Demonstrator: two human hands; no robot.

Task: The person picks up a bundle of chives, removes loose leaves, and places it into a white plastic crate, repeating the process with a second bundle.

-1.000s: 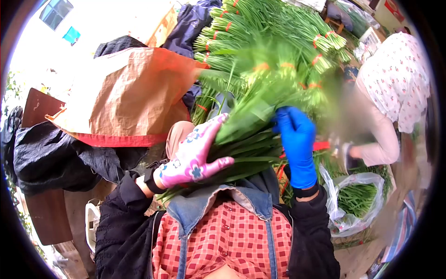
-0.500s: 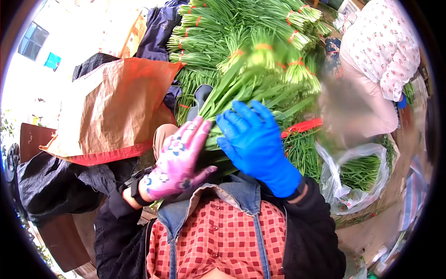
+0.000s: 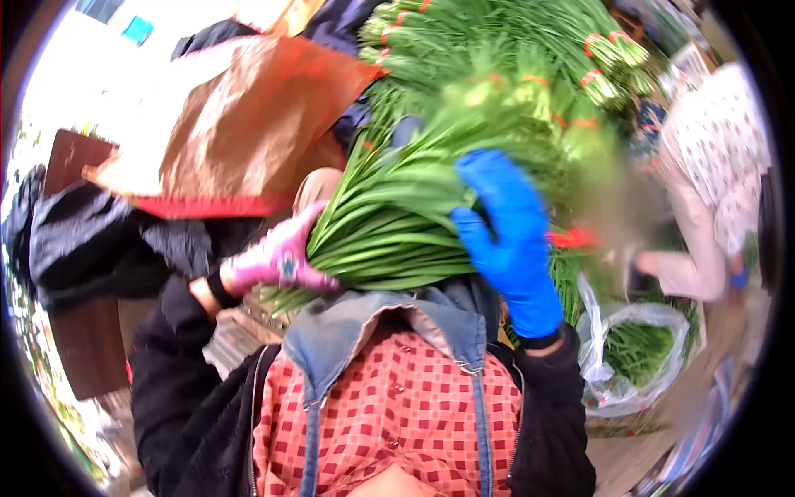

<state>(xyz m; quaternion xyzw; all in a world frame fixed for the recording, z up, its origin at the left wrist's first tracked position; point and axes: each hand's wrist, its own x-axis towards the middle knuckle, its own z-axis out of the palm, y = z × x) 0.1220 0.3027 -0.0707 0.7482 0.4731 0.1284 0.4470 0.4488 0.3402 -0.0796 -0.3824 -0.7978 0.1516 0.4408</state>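
A large loose bunch of long green leaves (image 3: 397, 228) lies across my lap. My left hand (image 3: 286, 253), in a pink patterned glove, is wrapped round its left end, with the thumb below and the fingers partly behind the leaves. At the bunch's right side is my right hand (image 3: 505, 236) in a blue glove, thumb apart from the other fingers, its palm side turned toward the leaves. The blue hand is a little blurred. Beyond the bunch, tied bundles (image 3: 609, 62) with red bands are piled up.
An orange-brown sack (image 3: 248, 116) stands at the left, above black plastic (image 3: 91, 240). Red ties (image 3: 571, 238) lie right of my right hand. A clear plastic bag (image 3: 592, 393) holds more greens. Another person (image 3: 712, 166) in a patterned top is at the far right.
My hands have moved apart, the left one leftward and down, the right one rightward. The bunch now shows more fully between them. The whole view has shifted, and the other person appears farther right.
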